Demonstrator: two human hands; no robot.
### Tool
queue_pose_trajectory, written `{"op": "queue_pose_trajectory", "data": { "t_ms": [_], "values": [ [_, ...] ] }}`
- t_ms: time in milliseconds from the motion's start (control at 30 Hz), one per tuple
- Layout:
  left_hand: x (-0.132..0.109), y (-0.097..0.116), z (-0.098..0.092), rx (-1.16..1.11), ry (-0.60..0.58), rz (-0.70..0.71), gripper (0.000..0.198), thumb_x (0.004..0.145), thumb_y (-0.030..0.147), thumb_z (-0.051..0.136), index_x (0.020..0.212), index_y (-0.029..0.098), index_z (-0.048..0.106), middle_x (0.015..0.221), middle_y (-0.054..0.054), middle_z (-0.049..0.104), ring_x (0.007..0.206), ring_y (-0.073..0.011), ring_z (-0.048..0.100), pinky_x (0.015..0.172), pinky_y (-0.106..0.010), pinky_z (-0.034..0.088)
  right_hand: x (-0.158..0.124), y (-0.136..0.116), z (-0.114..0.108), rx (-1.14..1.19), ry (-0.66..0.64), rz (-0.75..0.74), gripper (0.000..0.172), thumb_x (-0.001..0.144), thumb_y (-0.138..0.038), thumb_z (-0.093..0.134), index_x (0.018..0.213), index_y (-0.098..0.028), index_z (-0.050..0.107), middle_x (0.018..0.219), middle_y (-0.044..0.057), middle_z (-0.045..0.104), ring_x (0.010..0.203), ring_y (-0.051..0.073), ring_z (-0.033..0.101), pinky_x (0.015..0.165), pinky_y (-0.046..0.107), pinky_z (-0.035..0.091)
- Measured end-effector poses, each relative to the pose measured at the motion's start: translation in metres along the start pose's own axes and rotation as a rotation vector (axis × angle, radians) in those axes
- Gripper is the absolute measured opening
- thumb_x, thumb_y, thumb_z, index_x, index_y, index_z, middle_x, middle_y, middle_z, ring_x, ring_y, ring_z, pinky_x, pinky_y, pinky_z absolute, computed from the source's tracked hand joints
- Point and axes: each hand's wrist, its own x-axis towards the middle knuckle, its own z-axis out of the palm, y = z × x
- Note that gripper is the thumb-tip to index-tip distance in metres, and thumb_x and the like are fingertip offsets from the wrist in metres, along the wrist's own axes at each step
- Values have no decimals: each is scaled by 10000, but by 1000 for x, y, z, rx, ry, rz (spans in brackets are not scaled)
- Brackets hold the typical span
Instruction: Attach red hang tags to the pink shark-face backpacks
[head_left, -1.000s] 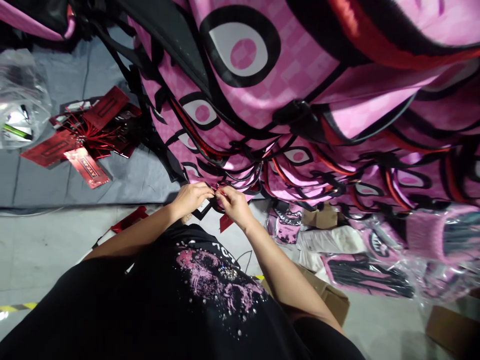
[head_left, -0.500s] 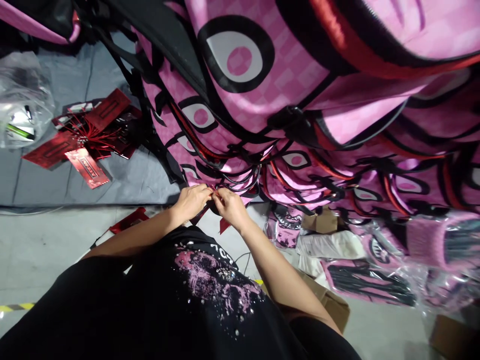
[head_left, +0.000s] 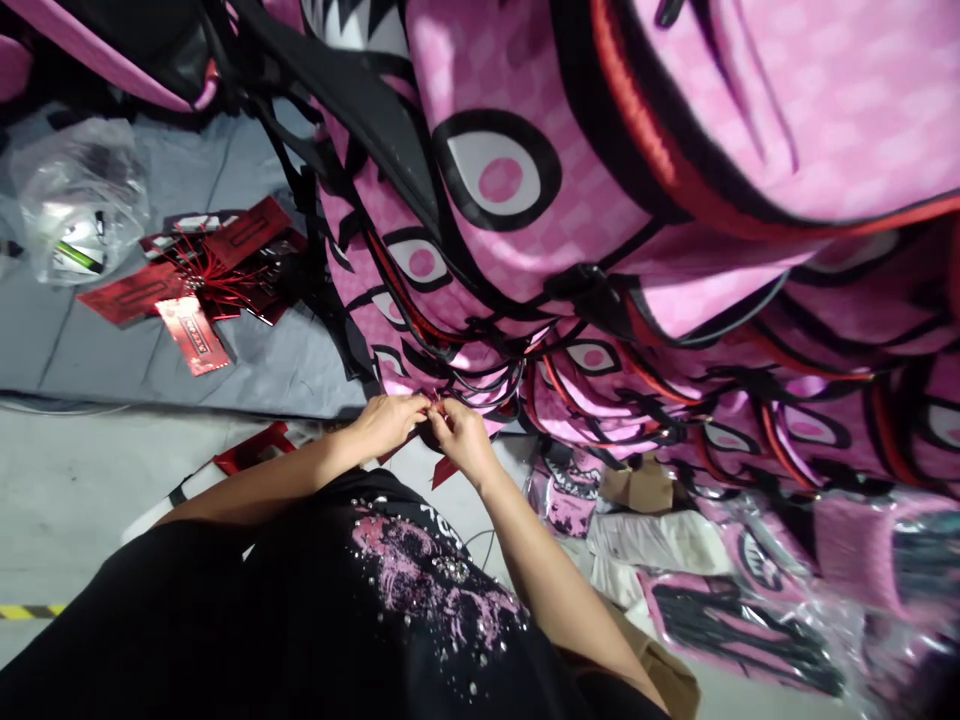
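My left hand (head_left: 388, 422) and my right hand (head_left: 459, 438) meet fingertip to fingertip at the lower edge of a stack of pink backpacks (head_left: 570, 250) printed with eyes. Both pinch a thin red string (head_left: 435, 402) near a black zipper pull. A red hang tag (head_left: 442, 470) dangles just under my right hand. Fingers on both hands are closed in a pinch. My black top with pink print fills the lower frame.
A pile of red hang tags with red strings (head_left: 199, 290) lies on a grey cloth (head_left: 285, 360) at left. A clear plastic bag (head_left: 79, 200) sits at far left. Bagged pink items (head_left: 735, 590) and cardboard (head_left: 637, 485) lie on the floor at right.
The view has shifted, so the backpacks and tags sit lower and further right in frame. My hands stay pinched together at the same spot on the backpack edge.
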Motion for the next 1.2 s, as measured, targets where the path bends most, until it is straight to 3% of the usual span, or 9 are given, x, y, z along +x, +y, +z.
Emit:
{"op": "queue_pose_trajectory", "data": {
  "t_ms": [100, 200, 367, 533, 700, 833, 1000, 1100, 1200],
  "values": [
    [1, 3, 1, 6, 6, -36, 99, 887, 220, 562, 907, 220, 659, 889, -33, 733, 808, -196, 690, 670, -265, 464, -1, 1, 0, 33, 32, -25, 170, 914, -302, 466, 764, -226, 494, 658, 4, 583, 584, 164, 555, 578, 270, 427],
    [2, 7, 0, 5, 8, -55, 129, 891, 286, 576, 972, 219, 650, 907, -37, 733, 805, -208, 689, 659, -276, 460, -1, 4, -1, 138, 67, 15, 122, 899, -332, 505, 835, -228, 504, 686, 0, 601, 547, 159, 547, 534, 267, 437],
    [2, 11, -3, 1, -38, -55, 120, 905, 267, 541, 909, 233, 656, 869, -20, 730, 811, -192, 688, 665, -259, 449, -2, 8, -3, 264, 24, 106, 207, 866, -408, 551, 766, -230, 517, 616, -17, 528, 518, 153, 478, 500, 265, 397],
    [1, 15, 0, -4, -53, -60, 150, 914, 329, 534, 971, 237, 638, 898, -21, 728, 858, -194, 688, 705, -258, 458, -4, 13, -2, 313, 19, 173, 293, 839, -485, 564, 760, -205, 525, 628, -16, 526, 555, 141, 464, 541, 252, 392],
    [2, 17, 5, 10, -36, -77, 171, 912, 306, 518, 1002, 201, 621, 987, -66, 724, 918, -236, 689, 746, -298, 472, -4, 22, 0, 352, 26, 178, 343, 813, -535, 592, 756, -201, 538, 656, -11, 533, 593, 145, 472, 568, 251, 398],
    [2, 20, 5, -6, -64, -27, 145, 914, 281, 509, 945, 233, 642, 951, -18, 740, 923, -214, 700, 729, -273, 474, -8, 32, 3, 378, 64, 206, 400, 779, -589, 607, 734, -197, 543, 666, 0, 538, 625, 157, 497, 600, 262, 433],
    [8, 21, 4, -4, -54, 3, 196, 880, 327, 556, 1004, 197, 635, 999, -79, 737, 896, -258, 710, 705, -311, 491, -7, 46, 0, 376, 92, 246, 489, 706, -670, 646, 685, -189, 560, 639, 2, 533, 617, 157, 506, 589, 257, 455],
    [14, 15, 5, -7, -142, 69, 126, 849, 269, 571, 921, 220, 662, 873, -46, 751, 841, -259, 721, 655, -301, 486, -3, 51, -1, 385, 113, 287, 519, 641, -689, 694, 673, -181, 597, 636, 16, 574, 624, 168, 546, 614, 265, 485],
    [23, 6, 5, 21, -174, 122, 147, 814, 246, 581, 931, 198, 656, 895, -75, 749, 857, -281, 719, 664, -329, 491, -1, 51, 5, 408, 138, 351, 572, 537, -729, 732, 624, -176, 613, 587, 23, 578, 582, 176, 554, 592, 284, 499]
  ]
}}
